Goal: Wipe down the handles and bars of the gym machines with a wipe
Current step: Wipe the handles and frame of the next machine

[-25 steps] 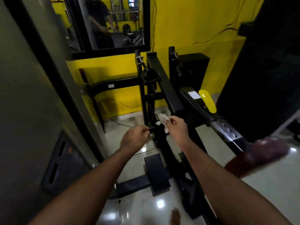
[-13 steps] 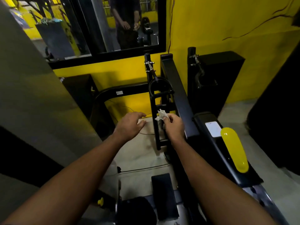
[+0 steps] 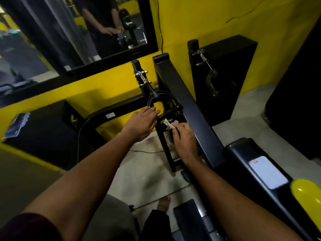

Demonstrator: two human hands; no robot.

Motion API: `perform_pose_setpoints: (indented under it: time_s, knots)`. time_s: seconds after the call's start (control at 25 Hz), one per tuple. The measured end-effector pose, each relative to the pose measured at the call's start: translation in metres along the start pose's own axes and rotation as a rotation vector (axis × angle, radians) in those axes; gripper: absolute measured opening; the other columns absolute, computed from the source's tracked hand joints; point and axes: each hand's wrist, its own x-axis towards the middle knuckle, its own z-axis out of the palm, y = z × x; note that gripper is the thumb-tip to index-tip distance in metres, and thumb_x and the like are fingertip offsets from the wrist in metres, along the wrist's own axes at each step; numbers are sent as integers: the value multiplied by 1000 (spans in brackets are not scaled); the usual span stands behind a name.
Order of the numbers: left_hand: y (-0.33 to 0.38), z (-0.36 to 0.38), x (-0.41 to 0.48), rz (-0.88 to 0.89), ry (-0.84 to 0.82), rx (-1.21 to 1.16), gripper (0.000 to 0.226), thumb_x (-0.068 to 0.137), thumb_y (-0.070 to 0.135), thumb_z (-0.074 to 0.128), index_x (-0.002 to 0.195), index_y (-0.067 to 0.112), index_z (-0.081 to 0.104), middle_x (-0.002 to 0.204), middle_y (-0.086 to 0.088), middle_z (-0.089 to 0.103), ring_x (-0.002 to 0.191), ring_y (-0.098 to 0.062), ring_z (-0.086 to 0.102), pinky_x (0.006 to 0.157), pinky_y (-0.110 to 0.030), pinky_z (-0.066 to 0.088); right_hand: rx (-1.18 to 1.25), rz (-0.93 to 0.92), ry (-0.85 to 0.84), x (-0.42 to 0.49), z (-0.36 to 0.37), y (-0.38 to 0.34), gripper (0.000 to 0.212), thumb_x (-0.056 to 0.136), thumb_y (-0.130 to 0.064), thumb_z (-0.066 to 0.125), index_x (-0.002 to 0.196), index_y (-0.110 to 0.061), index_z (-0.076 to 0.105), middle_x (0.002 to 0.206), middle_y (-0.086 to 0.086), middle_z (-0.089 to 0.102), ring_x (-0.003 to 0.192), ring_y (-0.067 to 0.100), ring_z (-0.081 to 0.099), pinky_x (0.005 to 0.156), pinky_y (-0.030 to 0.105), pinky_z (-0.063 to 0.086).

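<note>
Fingers (image 3: pixel 151 111) of left hand (image 3: pixel 141 124) lie straight, tips at the stirrup handle (image 3: pixel 171 112) (contact unclear). Right hand (image 3: pixel 185 139) pinches wipe (image 3: pixel 169 125) just below that handle. Risk: unsteadied, the hanging handle likely swings away and the wipe skids off.

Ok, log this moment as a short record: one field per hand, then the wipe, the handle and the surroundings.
left hand: fingers straight, tips at the handle's left end; contact unclear
right hand: pinches the wipe just below the handle
wipe: white, crumpled, sticking out past the fingertips
handle: black loop with a grip bar, hanging from a chrome clip
surroundings: yellow wall, mirror, slanted black beam right of the handle
</note>
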Motion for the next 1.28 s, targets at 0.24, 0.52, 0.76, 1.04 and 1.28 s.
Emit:
perform_pose_setpoints:
  time_s: [0.24, 0.52, 0.76, 1.04, 1.28]
  knots:
    - [-77, 42, 92, 381, -75, 210, 58, 102, 47, 14, 156, 24, 11, 163, -2, 8, 150, -22, 6, 121, -45, 12, -114, 9, 208, 52, 65, 5, 32, 99, -15, 49, 128, -9, 62, 119, 10, 58, 108, 24, 55, 92, 32, 49]
    - [-107, 59, 132, 619, -9, 248, 60, 103, 45, 17, 155, 16, 17, 162, -6, 17, 150, -24, 8, 121, -48, 7, -192, -208, -62, 63, 97, -3, 27, 101, -24, 46, 123, -19, 60, 127, 2, 54, 120, 15, 50, 103, 36, 45]
    - [-102, 58, 143, 673, 35, 242, 63, 103, 46, 16, 155, 11, 14, 162, -10, 13, 150, -23, 6, 121, -46, 6, -225, -8, -146, 78, 87, 24, 36, 100, -18, 39, 129, -12, 61, 135, 10, 55, 128, 23, 42, 113, 39, 30]
    - [-101, 64, 151, 664, 58, 184, 63, 102, 43, 22, 155, 9, 17, 162, -10, 13, 150, -22, 7, 121, -42, 9, -222, -42, -41, 98, 83, 27, 25, 100, -28, 53, 124, -21, 59, 129, 1, 53, 119, 4, 48, 98, 21, 44]
    - [-100, 64, 152, 663, 60, 177, 63, 102, 43, 23, 155, 9, 18, 162, -9, 13, 150, -22, 7, 121, -42, 11, -226, -40, 38, 107, 75, 37, 29, 102, -27, 44, 124, -18, 62, 124, 2, 55, 117, 16, 50, 96, 22, 39]
